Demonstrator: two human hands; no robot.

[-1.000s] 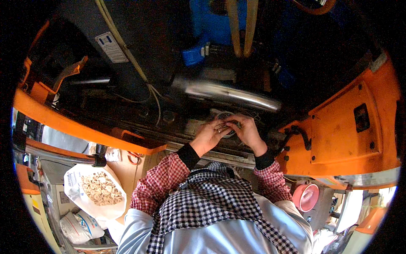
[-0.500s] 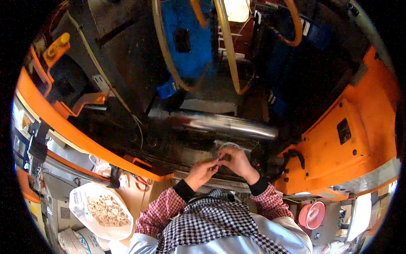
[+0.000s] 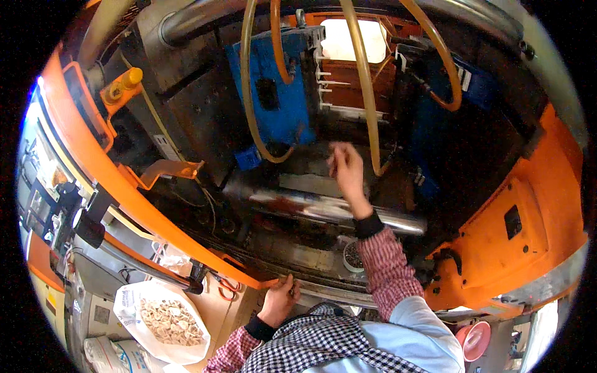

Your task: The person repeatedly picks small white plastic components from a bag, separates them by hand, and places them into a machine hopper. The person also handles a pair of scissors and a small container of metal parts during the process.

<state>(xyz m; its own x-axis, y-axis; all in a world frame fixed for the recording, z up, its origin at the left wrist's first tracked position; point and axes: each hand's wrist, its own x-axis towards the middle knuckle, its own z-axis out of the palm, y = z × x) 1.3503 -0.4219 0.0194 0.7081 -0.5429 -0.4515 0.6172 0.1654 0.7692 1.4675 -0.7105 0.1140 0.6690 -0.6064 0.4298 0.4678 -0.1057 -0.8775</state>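
My right hand (image 3: 347,173) reaches over the shiny metal bar (image 3: 305,205) into the machine, right of the blue mould block (image 3: 273,93). Its fingers are drawn together in a pinch; anything between them is too small to make out. My left hand (image 3: 281,303) is low at the front sill, by the end of the orange door frame (image 3: 214,264). The fingers there are curled closed, and what they hold, if anything, is hidden. Beside my right forearm stands a small pale bowl (image 3: 353,268) of small dark pieces.
Hoses (image 3: 364,81) hang down in front of the moulds. An orange guard panel (image 3: 507,236) borders the right. At lower left are a white bag (image 3: 127,304) of pale, ring-like pieces and red-handled scissors (image 3: 229,288). A pink basin (image 3: 474,340) stands at lower right.
My hands were together at the front sill. The right has moved up and forward into the machine; the left has drawn down and left to the door's end. The view has shifted too.
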